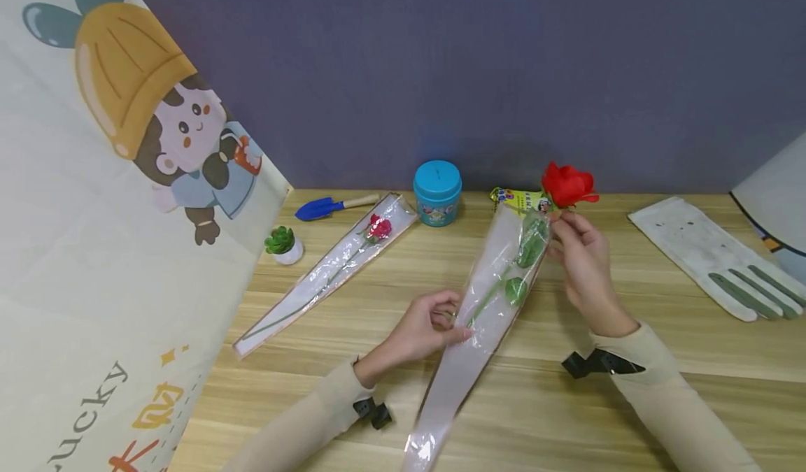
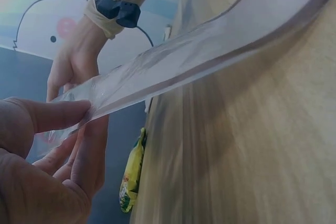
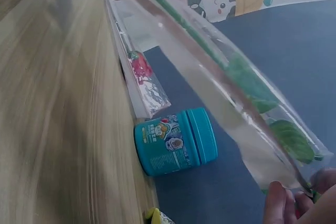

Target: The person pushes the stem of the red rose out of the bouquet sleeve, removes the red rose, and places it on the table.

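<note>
A red artificial rose (image 1: 568, 184) with a green stem and leaves (image 1: 515, 289) sits partly inside a long clear plastic sleeve (image 1: 476, 332) lying slanted on the wooden table (image 1: 630, 416). The bloom sticks out of the sleeve's wide top. My right hand (image 1: 582, 255) pinches the stem just below the bloom, at the sleeve's mouth (image 3: 294, 184). My left hand (image 1: 428, 326) pinches the sleeve's left edge about midway down (image 2: 86, 111). The sleeve is lifted off the table there.
A second wrapped rose (image 1: 327, 269) lies to the left. Behind it are a blue trowel (image 1: 330, 206), a small potted plant (image 1: 283, 244), a teal tin (image 1: 437, 192) and a yellow packet (image 1: 518, 198). White gloves (image 1: 718, 255) lie at the right. A cartoon-printed panel (image 1: 113, 199) bounds the left.
</note>
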A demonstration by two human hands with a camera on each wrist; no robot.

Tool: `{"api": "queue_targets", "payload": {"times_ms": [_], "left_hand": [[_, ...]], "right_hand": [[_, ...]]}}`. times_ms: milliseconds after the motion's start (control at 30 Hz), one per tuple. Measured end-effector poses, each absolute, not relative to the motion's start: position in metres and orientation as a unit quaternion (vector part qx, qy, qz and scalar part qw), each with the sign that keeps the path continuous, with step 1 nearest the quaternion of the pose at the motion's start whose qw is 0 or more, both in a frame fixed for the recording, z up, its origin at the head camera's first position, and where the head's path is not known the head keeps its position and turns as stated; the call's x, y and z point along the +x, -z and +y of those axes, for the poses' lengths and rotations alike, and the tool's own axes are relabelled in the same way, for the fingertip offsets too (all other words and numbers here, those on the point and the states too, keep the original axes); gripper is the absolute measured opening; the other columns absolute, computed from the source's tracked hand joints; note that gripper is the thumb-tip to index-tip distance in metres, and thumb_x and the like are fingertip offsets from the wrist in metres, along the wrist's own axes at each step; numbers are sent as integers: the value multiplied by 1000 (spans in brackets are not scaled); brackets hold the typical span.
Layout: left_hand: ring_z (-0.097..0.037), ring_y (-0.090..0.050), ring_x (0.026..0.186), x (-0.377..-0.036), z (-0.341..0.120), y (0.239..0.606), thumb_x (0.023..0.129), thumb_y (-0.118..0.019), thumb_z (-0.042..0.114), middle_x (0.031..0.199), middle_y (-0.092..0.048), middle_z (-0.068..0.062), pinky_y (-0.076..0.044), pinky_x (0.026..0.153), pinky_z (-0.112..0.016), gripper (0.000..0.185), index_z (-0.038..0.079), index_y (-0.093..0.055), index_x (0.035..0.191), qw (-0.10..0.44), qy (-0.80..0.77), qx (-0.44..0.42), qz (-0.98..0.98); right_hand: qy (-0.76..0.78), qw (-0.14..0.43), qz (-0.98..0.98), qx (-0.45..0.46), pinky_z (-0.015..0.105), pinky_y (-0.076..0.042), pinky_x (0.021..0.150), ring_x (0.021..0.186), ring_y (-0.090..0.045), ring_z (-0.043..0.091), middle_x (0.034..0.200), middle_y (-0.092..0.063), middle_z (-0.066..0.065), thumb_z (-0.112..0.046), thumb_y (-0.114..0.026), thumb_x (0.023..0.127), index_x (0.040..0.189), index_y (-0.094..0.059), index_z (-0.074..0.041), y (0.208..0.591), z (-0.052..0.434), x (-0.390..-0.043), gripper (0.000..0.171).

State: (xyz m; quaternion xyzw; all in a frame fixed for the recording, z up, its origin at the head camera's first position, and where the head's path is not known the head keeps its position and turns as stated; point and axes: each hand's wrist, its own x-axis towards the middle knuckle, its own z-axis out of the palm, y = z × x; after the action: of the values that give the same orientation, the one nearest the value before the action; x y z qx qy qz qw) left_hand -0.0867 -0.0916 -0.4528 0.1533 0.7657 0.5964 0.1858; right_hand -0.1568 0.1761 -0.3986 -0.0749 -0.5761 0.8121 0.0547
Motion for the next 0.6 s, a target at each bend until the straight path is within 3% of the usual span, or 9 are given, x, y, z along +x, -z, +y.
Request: {"api": "queue_targets", "payload": {"times_ms": [300, 600], "left_hand": [[-2, -64, 80, -86, -93, 452, 87, -82, 5, 113, -73, -23, -60, 78, -15, 46, -2, -65, 129, 189, -590, 165, 767], [-8, -68, 88, -86, -97, 449, 87, -82, 8, 118, -74, -20, -60, 79, -17, 48, 2, -65, 132, 192, -572, 157, 782]], "right_hand": [[-821, 58, -565, -67, 19, -63, 73, 87, -67, 5, 98, -75, -5, -5, -70, 98, 107, -74, -13, 399, 179, -160, 14], [-833, 89, -542, -64, 17, -60, 60, 75, -68, 5, 89, -77, -4, -3, -73, 95, 102, -75, -9, 395, 188, -167, 10]]}}
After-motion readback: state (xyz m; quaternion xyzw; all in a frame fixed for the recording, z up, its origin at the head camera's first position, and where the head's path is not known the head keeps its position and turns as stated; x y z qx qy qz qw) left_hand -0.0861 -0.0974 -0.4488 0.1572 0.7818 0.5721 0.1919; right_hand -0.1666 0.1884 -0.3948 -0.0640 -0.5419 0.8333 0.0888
